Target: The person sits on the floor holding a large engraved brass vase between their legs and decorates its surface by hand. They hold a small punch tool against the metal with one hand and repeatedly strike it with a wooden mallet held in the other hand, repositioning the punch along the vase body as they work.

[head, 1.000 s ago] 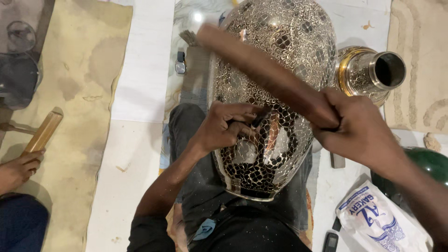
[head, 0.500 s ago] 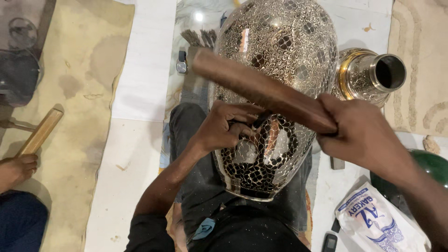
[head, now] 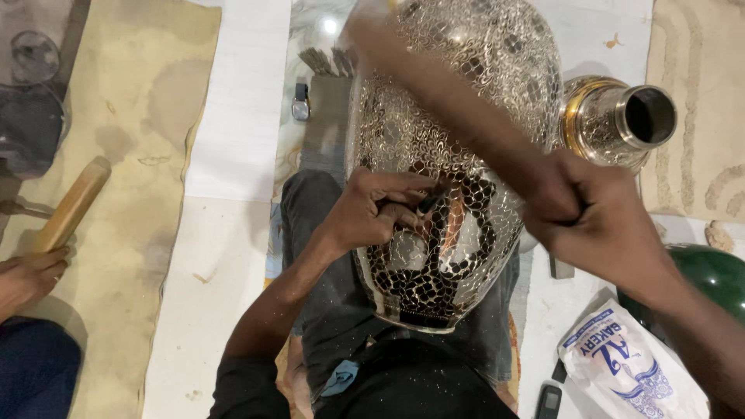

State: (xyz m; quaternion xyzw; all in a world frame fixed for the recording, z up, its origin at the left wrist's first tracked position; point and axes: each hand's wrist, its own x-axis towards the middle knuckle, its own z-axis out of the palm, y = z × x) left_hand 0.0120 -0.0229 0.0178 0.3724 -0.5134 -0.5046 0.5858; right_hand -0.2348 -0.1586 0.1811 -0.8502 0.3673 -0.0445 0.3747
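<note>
A large engraved metal vase, silver with a dark patterned band, lies across my lap. My left hand presses a small chisel against the dark band near the vase's lower part. My right hand is closed around a long wooden mallet stick, which slants up to the left over the vase and is blurred by motion.
A second gold-and-silver metal vessel lies to the right of the vase. A green round object and a white printed bag sit at lower right. At far left another person's hand holds a wooden stick on a tan mat.
The mallet stick in my right hand has swung, its far end rising toward the upper left over the vase. My left hand has stayed on the chisel.
</note>
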